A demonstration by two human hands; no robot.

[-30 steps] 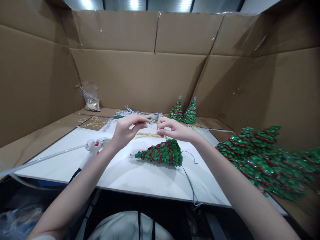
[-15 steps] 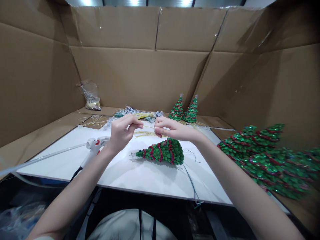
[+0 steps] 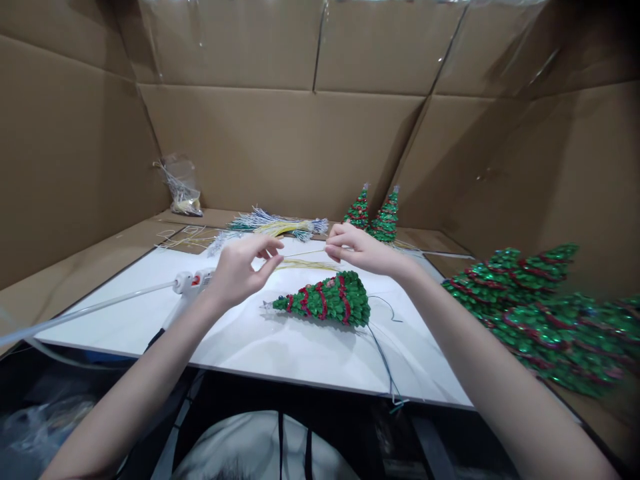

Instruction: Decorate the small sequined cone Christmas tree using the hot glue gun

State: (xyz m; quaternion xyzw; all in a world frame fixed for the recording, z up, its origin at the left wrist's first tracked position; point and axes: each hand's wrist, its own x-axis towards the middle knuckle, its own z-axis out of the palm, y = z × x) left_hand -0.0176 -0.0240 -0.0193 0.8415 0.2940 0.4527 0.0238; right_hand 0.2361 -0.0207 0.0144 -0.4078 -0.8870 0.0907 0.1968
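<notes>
My left hand (image 3: 239, 268) and my right hand (image 3: 361, 250) are raised above a white board (image 3: 260, 347), each pinching one end of a thin yellow wire strand (image 3: 304, 253) stretched between them. Just below the hands a small green sequin Christmas tree (image 3: 329, 300) with red garland lies on its side, tip pointing left. Thin dark wires (image 3: 381, 353) trail from its base toward the board's near edge. More yellow strands (image 3: 306, 265) lie on the board behind the tree.
A white glue gun (image 3: 193, 283) with a glue stick lies at the left of the board. Bundles of wires (image 3: 273, 225) and two upright small trees (image 3: 374, 217) stand at the back. Several finished trees (image 3: 540, 313) are piled at right. Cardboard walls (image 3: 280, 147) surround everything.
My hands have drawn apart, the right one moving right and back, so the yellow strand now spans a wider gap. The view has tilted slightly downward.
</notes>
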